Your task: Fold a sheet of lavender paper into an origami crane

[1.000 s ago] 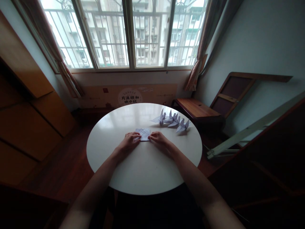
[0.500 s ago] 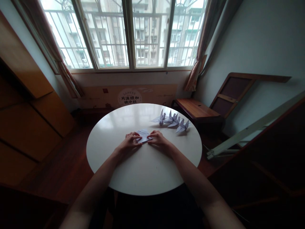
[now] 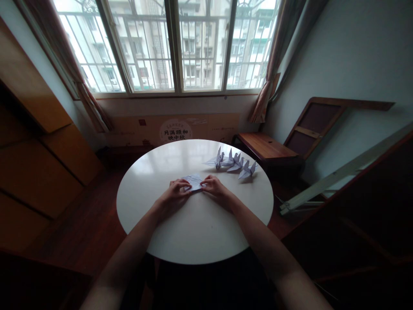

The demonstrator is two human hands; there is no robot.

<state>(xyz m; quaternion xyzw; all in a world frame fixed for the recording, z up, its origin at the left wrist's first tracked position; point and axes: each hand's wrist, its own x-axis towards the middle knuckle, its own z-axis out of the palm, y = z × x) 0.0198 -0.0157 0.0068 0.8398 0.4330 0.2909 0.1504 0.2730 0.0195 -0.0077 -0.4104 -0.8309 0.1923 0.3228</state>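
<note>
Round white bench [image 3: 193, 228]: occupies the centre of the view, below a barred window [image 3: 180, 47]. Left hand [image 3: 174, 193]: rests on the bench near its middle, fingers bent and closed on the left edge of the paper sheet. Right hand [image 3: 214, 187]: set opposite, fingers likewise curled and pinching the sheet's right edge. Paper cranes [image 3: 234, 163]: a group stands on the bench, beyond and right of the right hand, apart from it. Paper sheet [image 3: 194, 181]: pale, creased, partly folded, lying on the bench between both hands.
</note>
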